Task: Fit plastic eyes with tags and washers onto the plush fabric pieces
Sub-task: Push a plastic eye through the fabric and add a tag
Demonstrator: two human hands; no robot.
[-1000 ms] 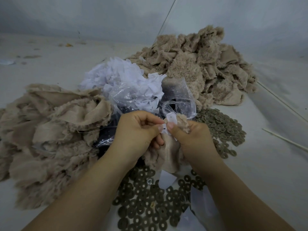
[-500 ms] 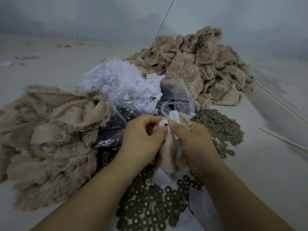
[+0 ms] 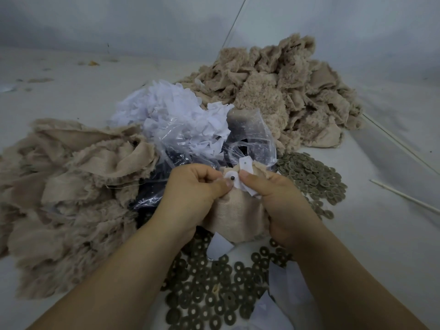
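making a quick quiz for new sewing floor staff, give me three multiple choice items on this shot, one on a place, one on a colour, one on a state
1. Where does the pile of white tags lie?
A. between the two heaps of beige plush
B. on the loose washers
C. under the right hand

2. What colour are the loose washers on the table?
A. bright red
B. dull olive-brown
C. white

3. What is the state of the plush fabric piece at the centre?
A. lying flat and untouched
B. folded away inside the plastic bag
C. held by both hands, with a white disc and dark post on top

Answers:
1. A, the tags sit in clear plastic between the left heap and the far heap.
2. B, every ring reads olive-brown.
3. C, the left hand and right hand pinch it beside the white disc.
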